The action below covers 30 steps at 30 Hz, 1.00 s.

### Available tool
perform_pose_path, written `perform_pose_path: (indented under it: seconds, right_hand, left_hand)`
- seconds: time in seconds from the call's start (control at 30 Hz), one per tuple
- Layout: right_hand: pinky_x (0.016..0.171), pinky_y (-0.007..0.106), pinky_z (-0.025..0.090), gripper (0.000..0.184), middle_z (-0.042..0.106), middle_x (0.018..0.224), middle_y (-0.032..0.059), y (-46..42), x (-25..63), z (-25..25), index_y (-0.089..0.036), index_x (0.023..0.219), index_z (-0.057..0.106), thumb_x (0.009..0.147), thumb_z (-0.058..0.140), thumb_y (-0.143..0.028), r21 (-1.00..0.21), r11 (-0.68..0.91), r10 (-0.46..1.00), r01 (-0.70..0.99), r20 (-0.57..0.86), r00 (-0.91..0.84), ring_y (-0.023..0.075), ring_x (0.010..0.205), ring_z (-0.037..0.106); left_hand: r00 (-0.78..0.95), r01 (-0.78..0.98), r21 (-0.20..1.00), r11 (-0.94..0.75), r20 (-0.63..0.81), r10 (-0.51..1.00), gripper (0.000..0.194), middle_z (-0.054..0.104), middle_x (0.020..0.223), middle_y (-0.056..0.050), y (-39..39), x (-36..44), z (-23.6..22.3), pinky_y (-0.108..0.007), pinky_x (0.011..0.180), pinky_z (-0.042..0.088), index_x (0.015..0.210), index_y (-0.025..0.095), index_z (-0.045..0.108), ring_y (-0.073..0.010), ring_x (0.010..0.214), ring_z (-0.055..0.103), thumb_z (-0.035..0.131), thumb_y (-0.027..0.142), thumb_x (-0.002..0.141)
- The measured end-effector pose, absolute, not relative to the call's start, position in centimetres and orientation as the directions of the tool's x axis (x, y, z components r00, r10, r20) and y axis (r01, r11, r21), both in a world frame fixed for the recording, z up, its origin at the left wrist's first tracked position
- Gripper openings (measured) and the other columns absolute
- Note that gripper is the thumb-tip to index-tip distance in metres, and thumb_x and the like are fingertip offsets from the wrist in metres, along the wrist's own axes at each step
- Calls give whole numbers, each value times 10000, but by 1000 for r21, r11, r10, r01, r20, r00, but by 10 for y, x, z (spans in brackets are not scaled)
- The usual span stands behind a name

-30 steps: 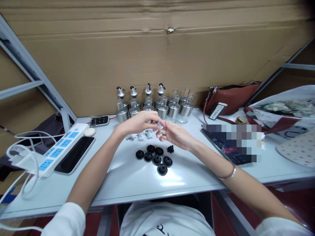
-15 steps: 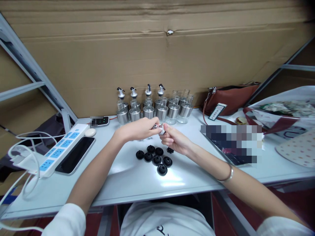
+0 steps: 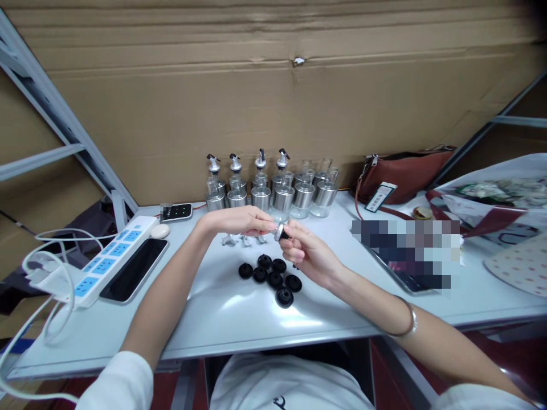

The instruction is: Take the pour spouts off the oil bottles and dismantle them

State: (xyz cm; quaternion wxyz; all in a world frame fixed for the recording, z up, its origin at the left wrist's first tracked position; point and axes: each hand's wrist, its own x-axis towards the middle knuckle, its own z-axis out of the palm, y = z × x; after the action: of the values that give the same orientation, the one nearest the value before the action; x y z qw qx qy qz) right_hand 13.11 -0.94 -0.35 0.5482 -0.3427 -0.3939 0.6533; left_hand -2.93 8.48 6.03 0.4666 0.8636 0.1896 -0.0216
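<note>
Over the table, my right hand (image 3: 308, 250) is closed on a small silver-and-black pour spout (image 3: 279, 232). The thumb and fingers of my left hand (image 3: 248, 219) pinch the other end of this pour spout and partly hide it. Below my hands lie several black rubber stoppers (image 3: 274, 279) in a loose cluster. A few loose silver spout pieces (image 3: 245, 240) rest just under my left hand. Behind my hands stand rows of glass bottles with steel sleeves (image 3: 284, 198). Some in the back row carry fitted pour spouts (image 3: 260, 162).
On the left are a white power strip (image 3: 109, 259) with cables, a dark-screened phone (image 3: 135, 269), a small device with green lights (image 3: 176, 212) and a round white object (image 3: 160, 230). To the right lie a brown bag (image 3: 408, 173) and a plastic bag (image 3: 504, 191). Cardboard (image 3: 213, 102) stands behind.
My hands have turned the pour spout, so its black part now shows by my right fingers. Loose silver pieces have come into view under my left hand. The camera view has shifted slightly.
</note>
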Motion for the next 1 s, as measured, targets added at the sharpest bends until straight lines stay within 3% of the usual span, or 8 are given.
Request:
perform_pose_path:
  seconds: [0.13,0.3,0.47,0.57,0.7,0.77,0.87,1.0]
  right_hand:
    - [385,160,139,472,231,517,-109,-15,130,2,-215,608,258,678,696,-374,-930,15,995,-368,50,-86,41,430,188]
    - [388,184,162,330,287,492,-100,-13,137,-3,-231,633,301,744,595,-330,-964,226,974,-140,227,7,64,426,213]
    - [431,216,253,294,379,540,-69,-16,155,-8,-225,613,330,715,601,-179,-834,502,859,230,511,-22,78,469,313]
    - [437,232,229,283,387,526,-66,-19,169,-3,-212,576,369,678,615,-115,-639,654,745,405,637,-197,77,463,296]
    - [447,260,203,245,398,511,-65,-21,182,11,-206,571,440,706,614,-102,-341,803,568,489,686,-454,88,457,261]
    - [462,258,249,229,446,535,-49,-21,186,17,-210,612,470,766,566,-70,2,855,380,518,677,-630,104,473,294]
    - [484,254,317,221,522,586,-15,-22,188,23,-208,681,486,815,504,-33,500,746,135,440,534,-835,126,509,365]
    - [461,250,322,243,535,586,-20,-22,185,24,-219,670,437,776,557,-37,611,675,48,413,522,-852,124,501,378]
  left_hand:
    - [942,257,877,-406,-133,309,378,280,600,45,85,-25,56,-255,517,197,579,170,356,-86,535,245,486,406,845]
    - [936,235,892,-385,-101,337,384,277,600,49,84,-17,48,-255,515,171,575,166,361,-82,536,230,491,425,827]
    - [937,243,901,-360,-122,328,388,280,596,54,79,-9,44,-249,506,165,586,166,384,-79,528,221,516,464,797]
    - [941,248,901,-355,-137,309,424,297,582,54,75,-5,43,-245,506,170,578,164,397,-79,531,231,543,515,765]
    - [943,253,905,-343,-152,295,463,317,571,50,70,-2,40,-241,497,168,566,163,404,-79,526,238,546,567,742]
    - [944,257,909,-327,-165,285,479,307,563,52,69,-4,39,-241,486,156,557,166,395,-76,515,224,549,581,739]
    - [945,258,919,-297,-178,273,489,286,562,55,69,-10,38,-239,473,133,558,170,374,-71,501,199,549,583,754]
    - [948,262,928,-264,-196,251,500,250,555,63,67,-18,38,-231,461,118,560,176,337,-61,478,174,543,577,778]
